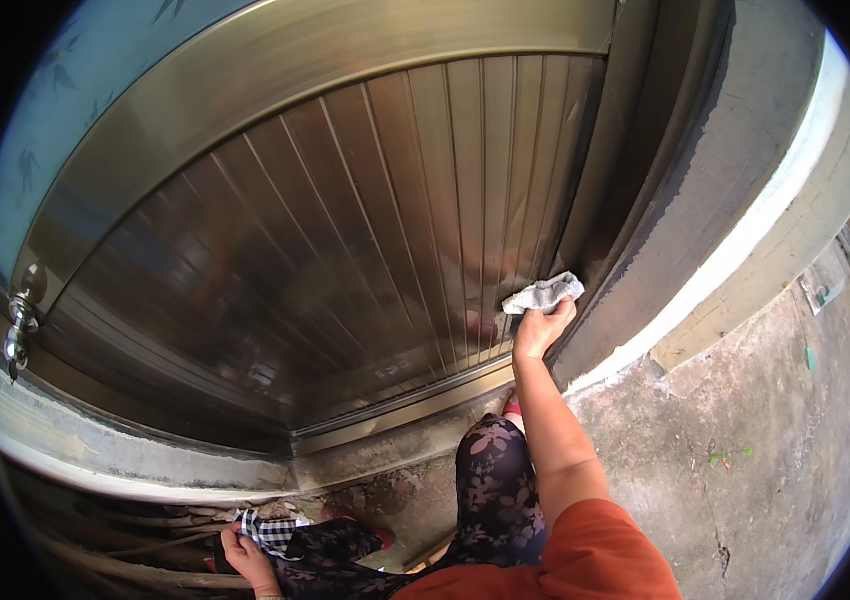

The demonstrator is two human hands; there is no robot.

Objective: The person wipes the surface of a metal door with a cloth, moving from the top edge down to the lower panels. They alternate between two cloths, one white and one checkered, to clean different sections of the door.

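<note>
My right hand [542, 328] grips a crumpled light grey cloth [543, 293] close to the lower right corner of a brown metal door panel [365, 225]. The panel is shiny, with narrow vertical grooves and a blurred reflection. Whether the cloth presses on the metal I cannot tell. Down at the lower left, my left hand [246, 556] holds a black-and-white checked cloth [272, 531] beside my leg in dark floral trousers [496, 487].
A chrome door handle [19, 330] sticks out at the far left. Wooden poles [117, 559] lie beside my left hand. A rough plaster jamb [702, 172] borders the door on the right. Cracked concrete ground [702, 465] bears a small green plant [721, 454].
</note>
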